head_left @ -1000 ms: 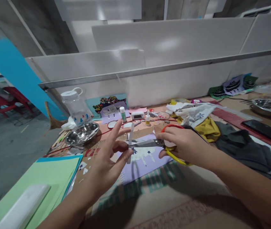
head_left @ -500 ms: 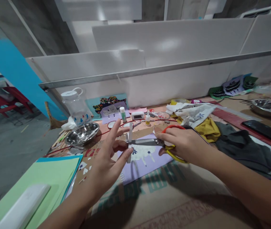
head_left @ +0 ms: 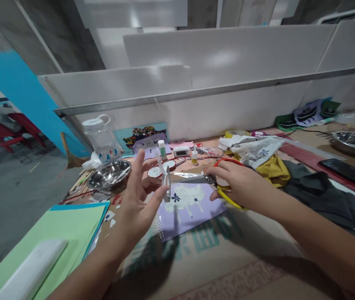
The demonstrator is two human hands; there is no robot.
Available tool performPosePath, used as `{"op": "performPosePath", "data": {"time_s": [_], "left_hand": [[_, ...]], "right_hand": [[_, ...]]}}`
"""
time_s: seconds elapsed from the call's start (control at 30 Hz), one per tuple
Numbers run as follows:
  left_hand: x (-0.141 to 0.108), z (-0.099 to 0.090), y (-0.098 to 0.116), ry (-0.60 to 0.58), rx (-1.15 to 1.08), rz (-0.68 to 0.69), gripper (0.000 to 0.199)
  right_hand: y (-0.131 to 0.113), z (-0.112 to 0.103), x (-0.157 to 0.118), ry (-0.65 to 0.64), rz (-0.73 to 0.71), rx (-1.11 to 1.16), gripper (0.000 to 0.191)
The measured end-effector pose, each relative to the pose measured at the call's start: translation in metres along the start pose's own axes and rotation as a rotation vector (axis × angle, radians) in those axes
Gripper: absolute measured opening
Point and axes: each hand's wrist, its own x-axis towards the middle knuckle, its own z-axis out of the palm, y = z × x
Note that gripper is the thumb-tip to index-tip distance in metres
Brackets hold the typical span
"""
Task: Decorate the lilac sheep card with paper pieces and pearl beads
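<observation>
My left hand pinches a small curved white piece, seen nearly edge-on, between thumb and fingers; its material is hard to tell. My right hand has its fingers through the red and yellow handles of a pair of scissors. The blades are parted and point left, with their tips close to the white piece; whether they touch it I cannot tell. Under both hands lies a purple sheet with a spiral-like edge, carrying a white patch with dark blue flowers and drips.
A steel bowl and a clear jug stand at the left. Green sheets bear a white case. Behind are a glue stick and a small bottle. Dark cloth and a phone lie right.
The scissor blades have parted wider. The white piece has turned and now looks curved rather than a straight upright strip. Both hands remain in nearly the same place.
</observation>
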Motion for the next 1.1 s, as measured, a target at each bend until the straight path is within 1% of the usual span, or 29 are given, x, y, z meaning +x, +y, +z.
{"op": "performPosePath", "data": {"time_s": [0.07,0.13,0.2,0.27,0.3,0.37,0.43,0.47,0.53,0.57,0.63,0.7,0.77,0.8,0.83,0.87,0.9,0.97,1.03,1.1], "left_hand": [[0.001,-0.001,0.003,0.030,-0.061,0.003,0.081],[0.002,-0.002,0.006,0.015,-0.150,-0.030,0.081],[0.002,-0.002,0.009,-0.058,-0.277,-0.098,0.081],[0.001,0.001,0.010,-0.163,-0.402,-0.181,0.078],[-0.001,0.003,0.010,-0.212,-0.450,-0.220,0.077],[-0.004,0.008,0.007,-0.281,-0.505,-0.283,0.075],[-0.005,0.011,0.002,-0.284,-0.495,-0.334,0.079],[-0.005,0.012,-0.001,-0.248,-0.465,-0.356,0.081],[0.000,0.009,-0.006,-0.113,-0.382,-0.400,0.082],[0.003,0.006,-0.008,-0.033,-0.345,-0.421,0.080],[0.011,0.000,-0.009,0.099,-0.316,-0.468,0.076],[0.018,-0.005,-0.007,0.162,-0.340,-0.510,0.076],[0.021,-0.007,-0.001,0.178,-0.383,-0.525,0.077],[0.021,-0.007,0.002,0.174,-0.399,-0.527,0.077],[0.021,-0.007,0.005,0.168,-0.407,-0.529,0.076],[0.020,-0.006,0.009,0.163,-0.407,-0.534,0.075],[0.019,-0.005,0.011,0.161,-0.404,-0.542,0.074],[0.015,-0.004,0.016,0.156,-0.400,-0.556,0.070],[0.012,-0.004,0.019,0.137,-0.396,-0.561,0.067],[0.009,-0.003,0.021,0.099,-0.385,-0.547,0.065]], "right_hand": [[0.006,0.002,0.001,-0.034,0.034,0.076,0.039],[0.009,0.006,0.002,-0.030,0.100,0.207,0.033],[0.007,0.013,0.004,0.021,0.208,0.462,0.030],[0.001,0.021,0.004,0.053,0.309,0.833,0.034],[-0.004,0.024,0.003,0.031,0.345,1.009,0.039],[-0.013,0.028,0.000,-0.064,0.341,1.275,0.044],[-0.019,0.029,-0.002,-0.147,0.333,1.393,0.046],[-0.020,0.030,-0.002,-0.163,0.343,1.393,0.045],[-0.016,0.029,0.000,-0.134,0.377,1.280,0.042],[-0.012,0.028,0.002,-0.077,0.391,1.180,0.039],[0.000,0.023,0.006,0.109,0.417,0.915,0.033],[0.012,0.015,0.008,0.273,0.447,0.623,0.033],[0.021,0.005,0.007,0.307,0.448,0.384,0.037],[0.024,0.001,0.006,0.319,0.444,0.323,0.038],[0.024,-0.001,0.005,0.326,0.438,0.317,0.038],[0.023,-0.003,0.004,0.343,0.429,0.369,0.036],[0.021,-0.002,0.004,0.362,0.419,0.473,0.033],[0.011,0.001,0.005,0.386,0.394,0.764,0.028],[-0.003,0.005,0.009,0.348,0.391,1.007,0.028],[-0.020,0.006,0.018,0.301,0.365,1.149,0.029]]}}
